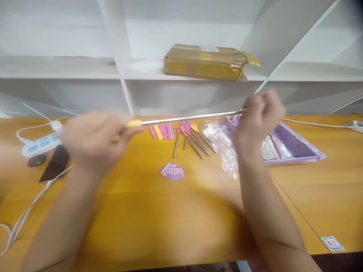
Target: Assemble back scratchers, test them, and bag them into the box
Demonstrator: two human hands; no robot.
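My left hand (96,139), blurred by motion, is closed on the yellow end of a telescopic back scratcher (188,117). Its thin silver rod is drawn out long, nearly level above the table. At the other end my right hand (259,115) is a fist around the rod's tip, which is mostly hidden. Behind and below the rod lie several back scratchers with pink and yellow claw heads (194,127) and short metal rods. To their left are several pink, yellow and purple handle sleeves (161,131) in a row. Small purple cards (172,172) lie in front.
Crumpled clear plastic bags (222,145) lie beside a purple box (300,145) holding wrapped pieces, partly behind my right arm. At left are a power strip (45,143), a dark phone (56,164) and white cables. A taped brown parcel (205,62) rests on the white shelf (147,73).
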